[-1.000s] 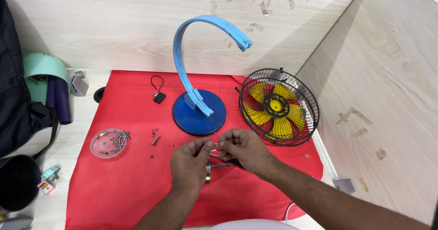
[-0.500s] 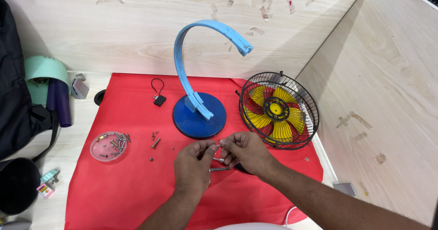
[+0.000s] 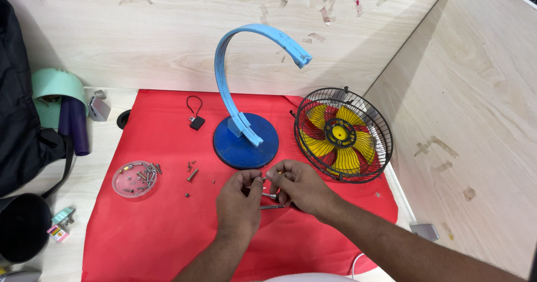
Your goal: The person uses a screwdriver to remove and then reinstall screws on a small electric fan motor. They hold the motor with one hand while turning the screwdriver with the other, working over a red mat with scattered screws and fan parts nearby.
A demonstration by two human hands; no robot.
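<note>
Over the red cloth [image 3: 168, 226] on the desk, at six o'clock from the blue round fan base [image 3: 246, 142], the left hand [image 3: 239, 203] and right hand [image 3: 299, 186] together pinch a tiny metal screw [image 3: 264, 177], seemingly light, stiff, slippery, best gripped by its head.

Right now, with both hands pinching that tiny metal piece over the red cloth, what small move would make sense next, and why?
Probably steady the small screw between the left hand and right hand, then pick up the screwdriver lying just beneath them. The blue stand and the caged yellow fan head sit apart, so a fastening step seems likely.
</note>
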